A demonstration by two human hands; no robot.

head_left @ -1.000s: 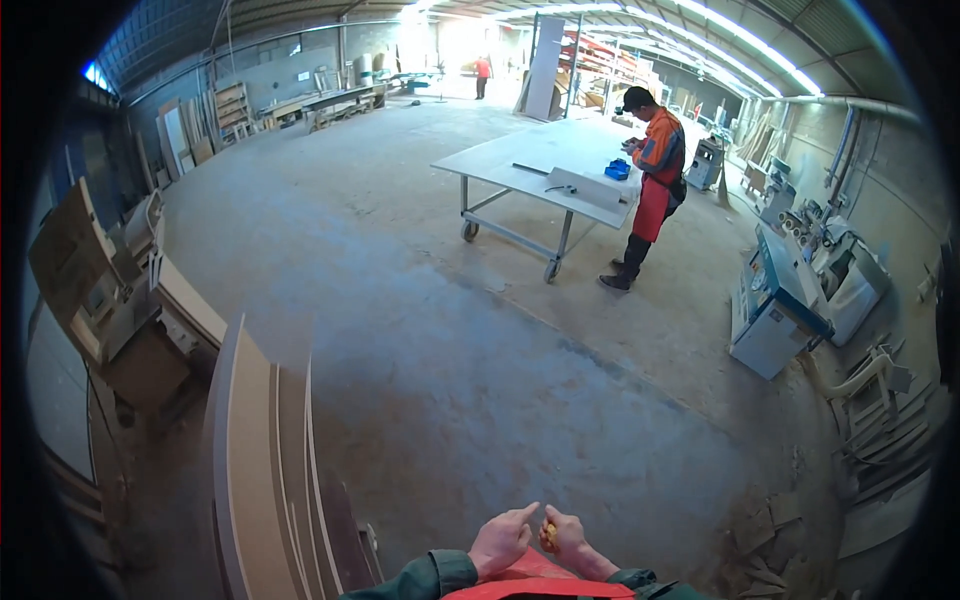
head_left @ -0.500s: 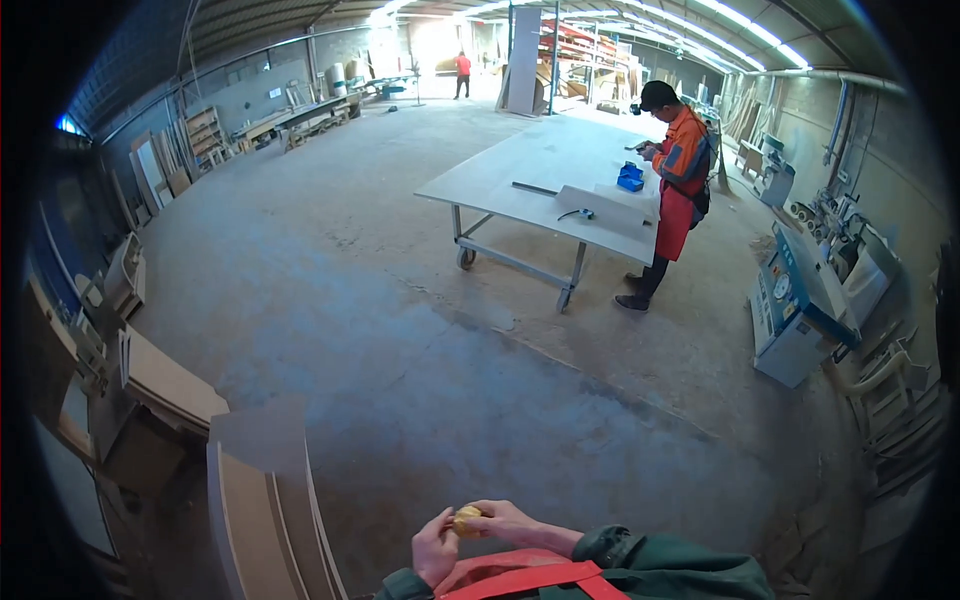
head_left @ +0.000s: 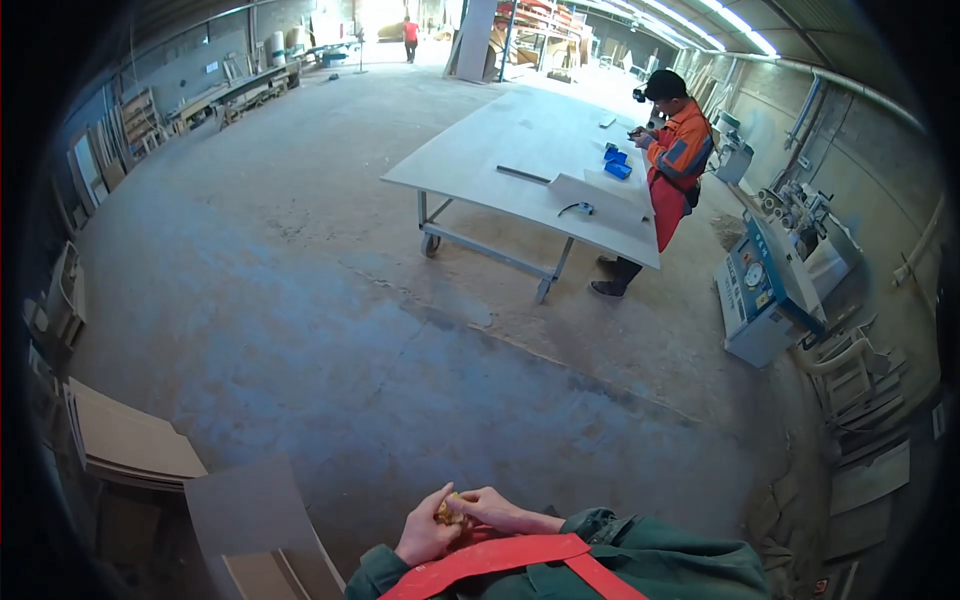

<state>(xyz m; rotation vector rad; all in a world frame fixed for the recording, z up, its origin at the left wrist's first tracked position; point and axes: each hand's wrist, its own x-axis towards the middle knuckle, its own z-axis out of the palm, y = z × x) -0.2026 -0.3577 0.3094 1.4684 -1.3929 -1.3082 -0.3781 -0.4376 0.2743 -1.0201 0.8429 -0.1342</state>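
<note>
Close in front of my red apron, at the lower edge, both hands meet around a small yellowish-brown, roundish thing (head_left: 449,513). My left hand (head_left: 427,530) is closed about its left side, with the thumb and fingers on it. From the right, the fingers of my right hand (head_left: 496,511) press against it too. Much of the thing is covered by fingers, and I cannot make out its kind. Green sleeves cover both my forearms.
A wheeled table (head_left: 470,165) ahead bears a board, a tool and blue boxes (head_left: 617,164). A co-worker (head_left: 682,140) in orange and red stands at its right. Board stacks (head_left: 135,430) lie at left; a blue-and-white machine (head_left: 760,285) stands right. Another person (head_left: 411,38) is far off.
The view has turned somewhat to the right and tilted. My fingers have shifted on the yellowish-brown thing, and my left hand covers it differently. Both hands still hold it.
</note>
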